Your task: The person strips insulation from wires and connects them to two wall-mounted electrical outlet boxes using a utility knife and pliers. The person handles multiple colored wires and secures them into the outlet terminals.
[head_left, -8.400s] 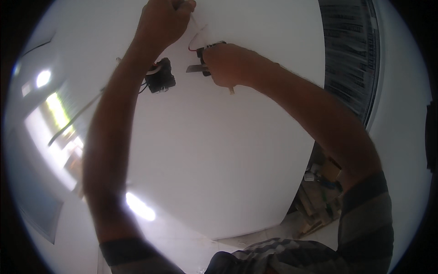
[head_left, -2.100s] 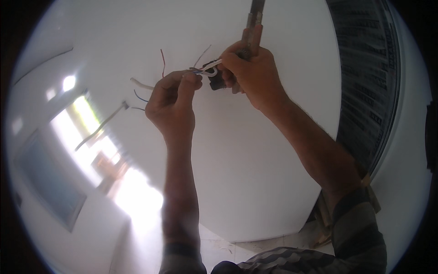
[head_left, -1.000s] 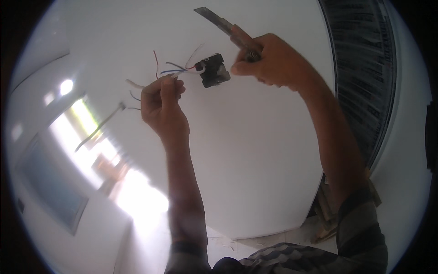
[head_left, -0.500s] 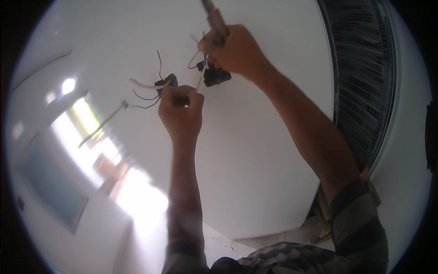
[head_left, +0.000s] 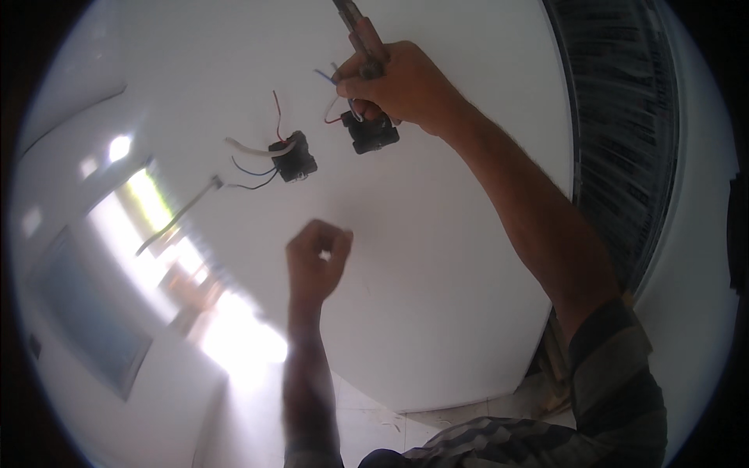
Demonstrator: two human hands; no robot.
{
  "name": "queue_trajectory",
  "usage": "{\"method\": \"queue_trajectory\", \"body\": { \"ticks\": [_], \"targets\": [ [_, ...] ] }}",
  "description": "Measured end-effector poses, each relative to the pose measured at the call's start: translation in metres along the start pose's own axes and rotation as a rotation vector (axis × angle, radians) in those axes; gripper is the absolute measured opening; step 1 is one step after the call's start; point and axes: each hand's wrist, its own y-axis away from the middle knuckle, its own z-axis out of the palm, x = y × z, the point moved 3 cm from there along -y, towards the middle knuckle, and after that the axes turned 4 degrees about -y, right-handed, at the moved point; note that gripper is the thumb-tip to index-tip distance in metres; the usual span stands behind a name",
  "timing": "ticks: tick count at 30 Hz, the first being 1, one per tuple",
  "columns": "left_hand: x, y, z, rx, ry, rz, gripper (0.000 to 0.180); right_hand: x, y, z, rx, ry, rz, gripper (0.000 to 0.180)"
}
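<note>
Head view: the right hand (head_left: 402, 82) closes around a knife (head_left: 367, 37) with a reddish handle, whose upper end runs out past the top edge. Its thumb and fingertips are also at the blue wire (head_left: 323, 76) that sticks out beside them, though blur leaves it unclear how firmly they pinch it. Right under these fingers sits 1 of 2 black boxes, the right box (head_left: 374, 139), its upper part covered by the hand. A red wire (head_left: 334, 121) bends out from its left side.

Lower down, the left hand (head_left: 312, 261) is raised in front of the white surface (head_left: 437, 288), apart from both boxes. Its fingers curl and its thumb bends toward the forefinger, with a small gap between; I cannot tell whether they hold anything.

The left box (head_left: 295, 160) is above the left hand, with 4 leads showing: a second red wire (head_left: 278, 117) upward, a thick white cable (head_left: 253, 150) leftward, and below that a second blue wire (head_left: 251, 170) and a dark wire (head_left: 257, 186). Farther left, a grey cable (head_left: 179, 217) slants down across the bright opening. A dark, streaked panel (head_left: 620, 148) curves along the right side.
</note>
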Motion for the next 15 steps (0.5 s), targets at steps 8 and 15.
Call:
{"method": "queue_trajectory", "body": {
  "ticks": [8,15],
  "targets": [
    [0.071,-0.139,-0.037,0.244,0.283,0.086,0.032,0.017,-0.003,0.045,-0.066,-0.151,0.128,0.019],
    [0.064,-0.148,-0.012,0.398,0.046,0.132,0.030,0.027,-0.001,0.035,0.043,0.009,0.161,0.025]
  ]
}}
